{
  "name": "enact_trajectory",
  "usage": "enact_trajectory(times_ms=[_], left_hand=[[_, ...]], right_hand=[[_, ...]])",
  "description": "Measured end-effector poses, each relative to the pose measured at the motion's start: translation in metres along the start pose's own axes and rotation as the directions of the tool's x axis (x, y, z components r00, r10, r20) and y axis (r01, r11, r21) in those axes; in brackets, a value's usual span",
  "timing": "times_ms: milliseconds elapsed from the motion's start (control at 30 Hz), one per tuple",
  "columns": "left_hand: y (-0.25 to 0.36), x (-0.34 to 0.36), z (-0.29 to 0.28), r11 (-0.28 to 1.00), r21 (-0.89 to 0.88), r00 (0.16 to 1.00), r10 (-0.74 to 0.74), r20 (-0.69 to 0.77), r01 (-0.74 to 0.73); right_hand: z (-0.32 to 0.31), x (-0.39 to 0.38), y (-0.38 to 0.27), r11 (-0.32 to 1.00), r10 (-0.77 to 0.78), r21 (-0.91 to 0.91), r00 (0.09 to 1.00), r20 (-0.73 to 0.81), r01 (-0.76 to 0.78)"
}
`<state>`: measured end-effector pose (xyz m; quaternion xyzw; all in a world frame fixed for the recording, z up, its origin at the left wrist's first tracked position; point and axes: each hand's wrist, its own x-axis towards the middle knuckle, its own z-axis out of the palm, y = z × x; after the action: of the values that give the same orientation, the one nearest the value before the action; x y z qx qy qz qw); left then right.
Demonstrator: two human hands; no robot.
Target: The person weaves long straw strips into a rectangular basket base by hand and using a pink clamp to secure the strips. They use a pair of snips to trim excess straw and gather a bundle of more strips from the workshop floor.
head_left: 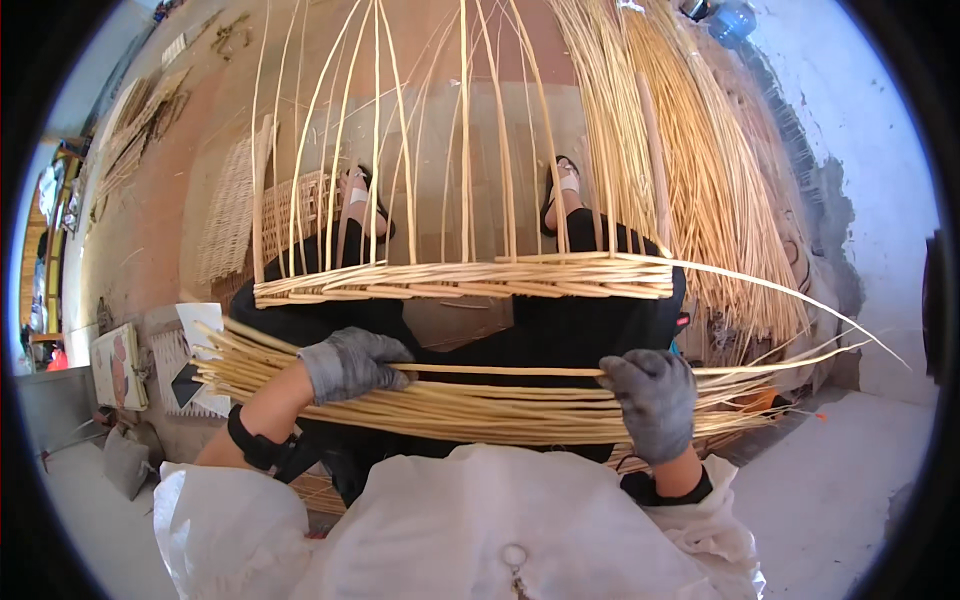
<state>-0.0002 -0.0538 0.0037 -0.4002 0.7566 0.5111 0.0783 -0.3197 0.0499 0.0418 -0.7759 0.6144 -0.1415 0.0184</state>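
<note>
A bundle of peeled willow rods [500, 420] lies across my lap. One willow rod [510, 371] stretches between my hands along the bundle's far edge. My grey-gloved left hand [357, 365] rests over the left part of the bundle, fingers curled on that rod. My right hand [655, 400], also gloved in grey, is closed around the same rod farther right. Beyond them, a woven willow strip [460, 280] spans my knees, with tall upright rods [465, 150] rising from it. A loose weaver end [790, 290] sticks out past the strip's right end.
Long piles of willow rods [690, 160] lie on the floor at the far right, beside a pale wall [850, 100]. Woven panels [235, 210] lie at the left behind the upright rods. A decorated board [120, 367] and a grey bag [127, 460] are at the left.
</note>
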Motion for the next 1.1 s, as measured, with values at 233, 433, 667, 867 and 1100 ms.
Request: enact_trajectory(times_ms=[233,433,667,867,1100], left_hand=[[0.074,0.005,0.002,0.835,0.038,0.801,0.539,-0.262,-0.549],[0.021,0.027,-0.034,0.933,-0.323,0.975,-0.202,-0.095,0.162],[0.020,0.122,-0.082,0.486,0.869,0.636,0.701,-0.322,-0.095],[-0.001,0.136,-0.107,0.779,0.606,0.975,-0.026,-0.221,0.158],[0.026,0.137,-0.076,0.836,0.414,0.858,-0.122,-0.498,0.359]], right_hand=[[-0.016,0.029,-0.030,0.814,0.020,0.570,0.975,-0.223,0.114],[-0.082,0.054,0.054,0.235,0.360,0.970,0.921,-0.145,0.060],[-0.034,0.057,0.059,0.149,0.507,0.979,0.861,0.045,-0.139],[-0.085,0.023,0.132,0.265,0.778,0.951,0.618,-0.112,-0.162],[-0.035,0.055,0.145,0.041,0.803,0.920,0.561,0.202,-0.391]])
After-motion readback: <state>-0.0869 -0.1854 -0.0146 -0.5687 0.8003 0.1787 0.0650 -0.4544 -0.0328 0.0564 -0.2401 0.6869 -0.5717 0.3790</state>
